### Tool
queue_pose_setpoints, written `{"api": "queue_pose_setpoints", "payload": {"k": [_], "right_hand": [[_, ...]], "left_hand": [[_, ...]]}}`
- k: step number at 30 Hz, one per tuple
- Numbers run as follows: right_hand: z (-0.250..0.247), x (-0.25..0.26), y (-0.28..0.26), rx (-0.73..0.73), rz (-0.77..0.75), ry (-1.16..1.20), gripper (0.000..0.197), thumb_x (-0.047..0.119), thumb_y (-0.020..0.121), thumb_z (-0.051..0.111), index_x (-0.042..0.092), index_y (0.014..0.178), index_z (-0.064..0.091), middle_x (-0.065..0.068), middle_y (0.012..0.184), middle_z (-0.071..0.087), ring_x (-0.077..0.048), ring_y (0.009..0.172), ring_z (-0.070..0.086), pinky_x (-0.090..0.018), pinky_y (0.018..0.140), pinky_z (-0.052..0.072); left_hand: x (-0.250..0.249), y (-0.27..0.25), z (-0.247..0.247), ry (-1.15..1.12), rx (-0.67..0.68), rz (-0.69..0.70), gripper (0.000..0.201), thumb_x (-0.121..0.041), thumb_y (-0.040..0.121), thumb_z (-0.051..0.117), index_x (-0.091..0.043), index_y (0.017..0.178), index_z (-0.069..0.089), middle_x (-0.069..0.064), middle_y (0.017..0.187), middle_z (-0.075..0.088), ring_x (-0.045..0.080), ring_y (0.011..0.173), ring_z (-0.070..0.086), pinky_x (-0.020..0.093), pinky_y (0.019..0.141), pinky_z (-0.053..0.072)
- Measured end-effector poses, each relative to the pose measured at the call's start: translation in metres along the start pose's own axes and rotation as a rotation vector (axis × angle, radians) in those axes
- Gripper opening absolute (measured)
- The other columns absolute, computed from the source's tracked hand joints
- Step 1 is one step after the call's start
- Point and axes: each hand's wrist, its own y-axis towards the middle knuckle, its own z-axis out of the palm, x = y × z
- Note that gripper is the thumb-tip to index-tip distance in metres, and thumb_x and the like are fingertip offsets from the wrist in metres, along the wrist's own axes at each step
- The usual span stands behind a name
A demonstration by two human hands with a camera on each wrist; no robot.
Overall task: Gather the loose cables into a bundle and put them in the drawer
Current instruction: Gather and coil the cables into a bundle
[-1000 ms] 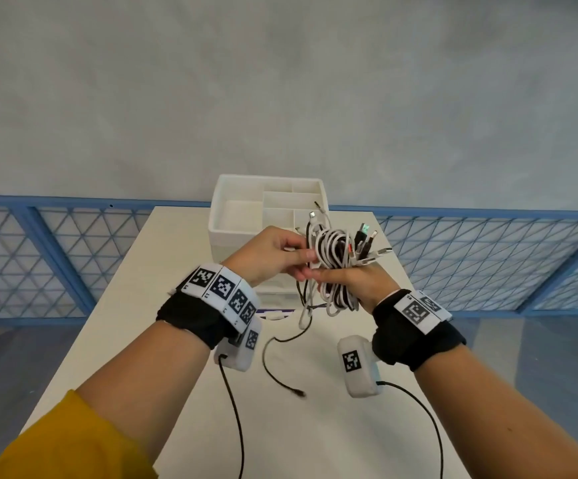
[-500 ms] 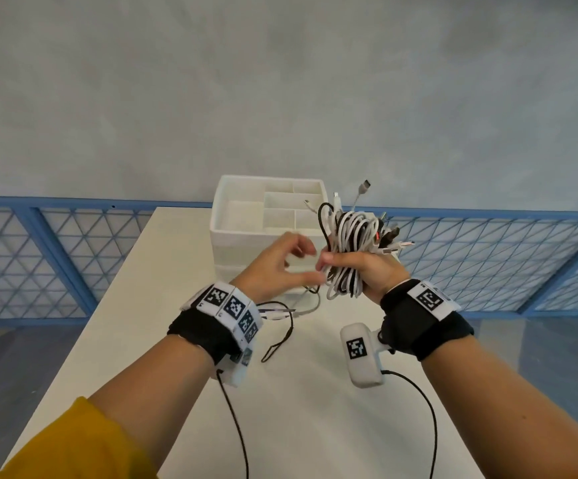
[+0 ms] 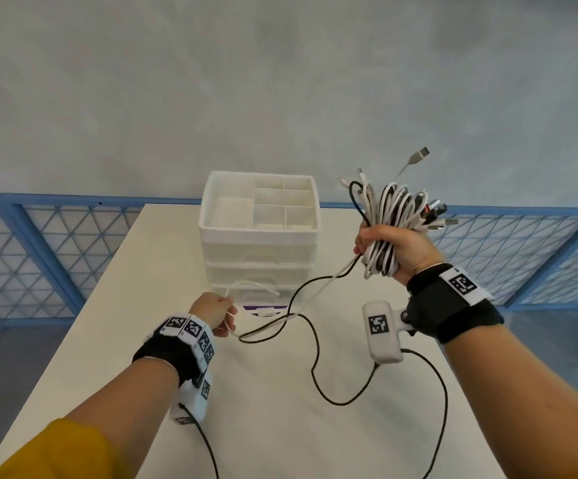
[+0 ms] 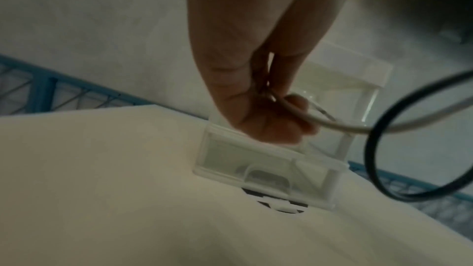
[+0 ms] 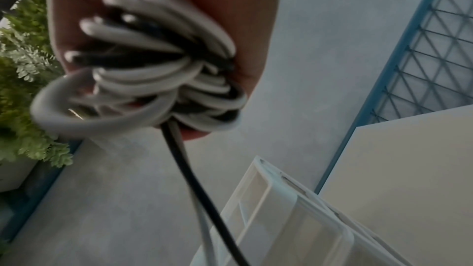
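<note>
My right hand (image 3: 393,250) is raised to the right of the white drawer unit (image 3: 259,236) and grips a coiled bundle of white and black cables (image 3: 396,212), with several plugs sticking out at the top. A white tail (image 3: 329,285) and a black tail (image 3: 297,295) trail from the bundle down to my left hand (image 3: 216,312), which is low in front of the unit. In the left wrist view the left hand (image 4: 268,112) pinches the white cable (image 4: 332,126), and the black cable (image 4: 379,149) loops beside it. The right wrist view shows the bundle (image 5: 158,68) close up.
The drawer unit (image 4: 268,169) stands on a cream table (image 3: 142,340) and has an open tray of compartments on top. Blue mesh railings (image 3: 38,254) run behind the table on both sides. A green plant (image 5: 25,68) shows in the right wrist view.
My right hand lifted the bundle up and to the right. My left hand dropped down and left, away from the bundle, drawing the white and black tails out between the hands.
</note>
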Motion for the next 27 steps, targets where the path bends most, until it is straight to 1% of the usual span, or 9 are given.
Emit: {"api": "queue_pose_setpoints", "payload": {"k": [2,5,8,10,12,14,20,24,27], "right_hand": [[0.004,0.000,0.001,0.018,-0.001,-0.018,0.010,0.003,0.060,0.063,0.006,0.068,0.058,0.000,0.051,0.059,-0.014,0.050,0.058,-0.029,0.057,0.052],[0.011,0.000,0.002,0.029,-0.004,-0.080,0.011,0.005,0.059,0.066,0.006,0.068,0.060,0.001,0.052,0.061,-0.013,0.051,0.060,-0.029,0.059,0.052],[0.023,-0.005,0.003,0.057,-0.002,-0.135,0.006,0.006,0.058,0.067,0.010,0.063,0.066,0.001,0.053,0.065,-0.014,0.055,0.063,-0.033,0.067,0.055],[0.029,-0.006,0.002,0.112,0.011,-0.117,0.008,0.006,0.061,0.066,0.013,0.058,0.069,0.000,0.054,0.067,-0.015,0.059,0.066,-0.032,0.069,0.056],[0.030,-0.004,0.001,0.163,0.022,-0.075,0.004,0.005,0.064,0.064,0.009,0.065,0.066,-0.001,0.055,0.066,-0.016,0.060,0.067,-0.033,0.073,0.057],[0.022,0.001,-0.001,0.158,0.023,-0.061,0.007,0.002,0.063,0.062,0.004,0.068,0.059,-0.002,0.052,0.063,-0.016,0.052,0.064,-0.035,0.068,0.058],[-0.008,0.010,-0.011,0.082,0.073,-0.421,0.013,0.007,0.061,0.075,0.014,0.061,0.064,0.004,0.046,0.065,-0.005,0.045,0.060,-0.020,0.049,0.048],[0.013,-0.011,-0.015,0.127,0.038,-0.527,0.024,0.015,0.067,0.078,0.028,0.084,0.067,0.014,0.080,0.072,-0.004,0.084,0.065,-0.020,0.082,0.048],[0.028,-0.022,-0.017,0.223,0.009,-0.491,0.028,0.011,0.066,0.079,0.026,0.088,0.070,0.012,0.084,0.074,-0.002,0.085,0.066,-0.015,0.080,0.048]], "left_hand": [[-0.014,-0.013,0.001,0.281,0.041,-0.002,0.035,-0.028,0.093,0.045,0.000,0.073,0.055,0.010,0.056,0.064,0.026,0.058,0.061,0.033,0.060,0.051],[-0.048,-0.037,-0.001,0.794,-0.029,0.176,0.035,-0.023,0.088,0.050,0.000,0.115,0.051,0.017,0.115,0.060,0.031,0.106,0.058,0.033,0.084,0.045],[-0.088,-0.063,0.010,0.590,0.222,0.582,0.068,-0.017,0.080,0.061,-0.016,0.140,0.030,0.003,0.143,0.040,0.019,0.131,0.038,0.030,0.107,0.031],[-0.103,-0.078,0.029,0.402,0.459,0.706,0.072,-0.022,0.075,0.070,-0.023,0.136,0.034,-0.001,0.136,0.048,0.010,0.127,0.041,0.028,0.108,0.030],[-0.103,-0.079,0.042,0.285,0.523,0.697,0.034,-0.027,0.076,0.068,-0.026,0.107,0.056,0.002,0.098,0.064,0.012,0.097,0.057,0.031,0.094,0.039],[-0.094,-0.073,0.037,0.282,0.471,0.641,0.005,-0.035,0.080,0.062,-0.030,0.079,0.065,0.002,0.067,0.059,0.016,0.069,0.055,0.035,0.074,0.042],[-0.093,-0.069,-0.005,0.231,0.418,0.586,0.020,-0.027,0.081,0.059,-0.024,0.061,0.061,0.002,0.062,0.045,0.011,0.054,0.041,0.025,0.057,0.036],[-0.113,-0.079,0.010,-0.041,0.487,0.490,0.028,-0.004,0.087,0.047,-0.011,0.060,0.051,-0.003,0.049,0.034,0.006,0.038,0.025,0.020,0.043,0.022],[-0.117,-0.079,0.022,-0.105,0.410,0.292,0.030,-0.005,0.080,0.041,-0.012,0.051,0.037,-0.009,0.035,0.021,0.007,0.032,0.015,0.018,0.041,0.011]]}}
